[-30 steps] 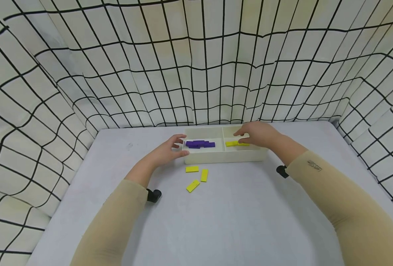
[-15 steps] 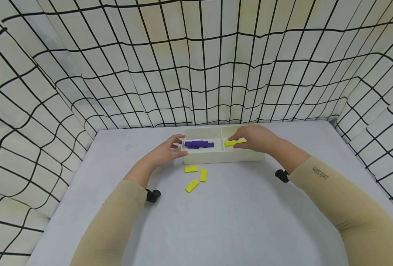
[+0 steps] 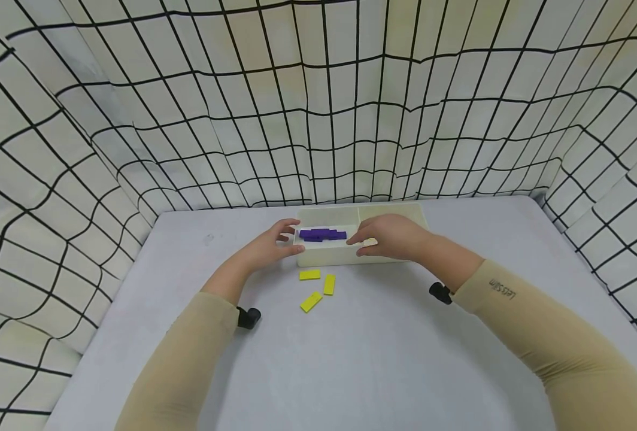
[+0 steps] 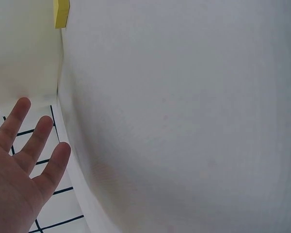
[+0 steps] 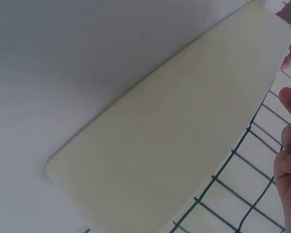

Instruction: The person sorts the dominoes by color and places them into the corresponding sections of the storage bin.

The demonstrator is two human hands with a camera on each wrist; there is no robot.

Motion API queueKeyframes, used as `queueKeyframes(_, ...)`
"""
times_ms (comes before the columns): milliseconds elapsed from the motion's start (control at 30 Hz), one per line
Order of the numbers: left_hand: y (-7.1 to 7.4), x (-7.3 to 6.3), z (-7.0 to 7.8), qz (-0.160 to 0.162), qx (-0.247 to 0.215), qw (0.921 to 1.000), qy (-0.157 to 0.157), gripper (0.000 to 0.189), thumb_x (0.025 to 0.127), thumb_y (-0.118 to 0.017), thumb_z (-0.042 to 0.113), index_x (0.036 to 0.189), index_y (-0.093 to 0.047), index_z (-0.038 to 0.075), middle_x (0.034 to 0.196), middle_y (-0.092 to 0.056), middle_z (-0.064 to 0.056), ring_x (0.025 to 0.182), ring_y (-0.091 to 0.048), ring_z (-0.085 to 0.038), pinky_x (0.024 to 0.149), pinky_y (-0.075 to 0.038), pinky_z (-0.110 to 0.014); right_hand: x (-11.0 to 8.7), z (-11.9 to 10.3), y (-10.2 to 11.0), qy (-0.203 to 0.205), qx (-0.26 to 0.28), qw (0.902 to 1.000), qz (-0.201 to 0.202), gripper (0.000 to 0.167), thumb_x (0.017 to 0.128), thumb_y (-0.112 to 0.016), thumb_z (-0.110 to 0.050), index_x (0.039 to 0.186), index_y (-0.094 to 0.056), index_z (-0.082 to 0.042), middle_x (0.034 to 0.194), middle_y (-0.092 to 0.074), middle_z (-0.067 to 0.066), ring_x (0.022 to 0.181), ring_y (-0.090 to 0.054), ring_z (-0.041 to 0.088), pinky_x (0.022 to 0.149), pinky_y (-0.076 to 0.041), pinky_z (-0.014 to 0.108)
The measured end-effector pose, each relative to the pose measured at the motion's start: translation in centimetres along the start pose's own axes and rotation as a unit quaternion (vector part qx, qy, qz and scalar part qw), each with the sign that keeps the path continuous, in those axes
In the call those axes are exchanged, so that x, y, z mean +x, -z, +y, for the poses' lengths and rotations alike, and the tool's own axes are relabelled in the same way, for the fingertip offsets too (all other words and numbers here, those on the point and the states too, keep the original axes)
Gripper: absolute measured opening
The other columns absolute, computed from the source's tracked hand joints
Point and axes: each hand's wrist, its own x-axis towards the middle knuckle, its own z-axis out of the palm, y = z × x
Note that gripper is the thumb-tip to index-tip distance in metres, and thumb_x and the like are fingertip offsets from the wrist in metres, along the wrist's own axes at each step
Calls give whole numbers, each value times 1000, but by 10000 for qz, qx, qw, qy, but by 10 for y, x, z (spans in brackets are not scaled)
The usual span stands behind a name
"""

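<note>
Left hand [image 3: 267, 245] stays with its fingers spread at the nine o'clock end of the white tray [image 3: 326, 257]; right hand [image 3: 391, 236] bends over the divider and the three o'clock compartment (whether it pinches something, I cannot tell). Purple blocks [image 3: 322, 234] lie in the nine o'clock compartment. Toward seven o'clock, three yellow blocks [image 3: 330, 285] lie on the table [image 3: 351, 359].

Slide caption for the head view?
Right hand over a divided white box holding purple blocks, left hand at its end, three yellow blocks outside.
</note>
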Motion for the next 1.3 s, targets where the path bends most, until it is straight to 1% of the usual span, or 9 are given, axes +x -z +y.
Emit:
queueKeyframes(67,0,-1,0,-2,-5,10000,24,75,93,-69,42,153,-27,28,152,-39,-10,141,-37,-32,114,-29,-56,3,-6,-3,18,39,9999,-129,32,91,-74,-29,123,-72,-27,113,-70,-1,104,-65,18,88,-53,35)
queueKeyframes(200,-1,-2,1,-21,-18,9999,101,76,93,-69,41,154,-27,28,152,-39,-10,141,-36,-32,114,-29,-56,8,-14,-10,303,38,9992,-255,33,90,-75,-27,122,-73,-24,111,-70,-1,103,-66,18,87,-54,34)
queueKeyframes(333,-1,-2,1,-30,-17,9999,164,77,92,-70,42,154,-26,27,152,-38,-10,141,-35,-32,113,-29,-57,12,-22,-16,483,83,9982,-358,33,89,-76,-26,122,-73,-22,112,-71,-2,105,-65,15,90,-53,32)
queueKeyframes(467,1,-4,-3,2,-50,9998,216,77,92,-69,43,154,-27,27,152,-38,-11,141,-35,-33,113,-30,-57,19,-32,-21,617,-7,9972,-429,33,89,-76,-28,122,-73,-24,112,-71,-5,104,-64,12,89,-53,29)
queueKeyframes(633,3,-7,-6,27,-75,9996,272,77,91,-69,45,153,-27,29,152,-38,-10,141,-35,-32,113,-30,-58,25,-41,-26,780,-63,9955,-531,33,90,-75,-29,122,-73,-25,112,-71,-7,103,-64,11,89,-52,28)
queueKeyframes(867,2,-4,-4,2,-56,9997,239,77,91,-70,47,153,-27,31,151,-39,-8,141,-35,-31,113,-30,-58,26,-41,-41,727,107,9943,-774,31,91,-74,-29,122,-72,-28,109,-68,-10,98,-61,7,86,-51,23)
queueKeyframes(1000,0,0,-3,-34,-46,9999,114,76,91,-69,46,153,-27,31,151,-39,-9,141,-36,-31,113,-30,-58,25,-39,-49,784,-60,9939,-774,29,92,-73,-28,121,-73,-29,108,-67,-10,97,-60,8,83,-51,23)
queueKeyframes(1067,0,1,-2,-33,-39,9999,100,76,91,-69,46,153,-27,31,152,-39,-8,141,-36,-31,113,-30,-58,25,-39,-51,820,-145,9938,-741,29,92,-73,-28,120,-73,-29,108,-67,-10,96,-60,8,83,-51,23)
queueKeyframes(1300,0,1,0,2,26,9998,177,75,92,-69,46,153,-28,32,151,-39,-8,141,-37,-30,112,-31,-58,30,-42,-57,991,-293,9921,-711,29,92,-72,-27,121,-73,-28,113,-68,-9,99,-60,9,89,-50,24)
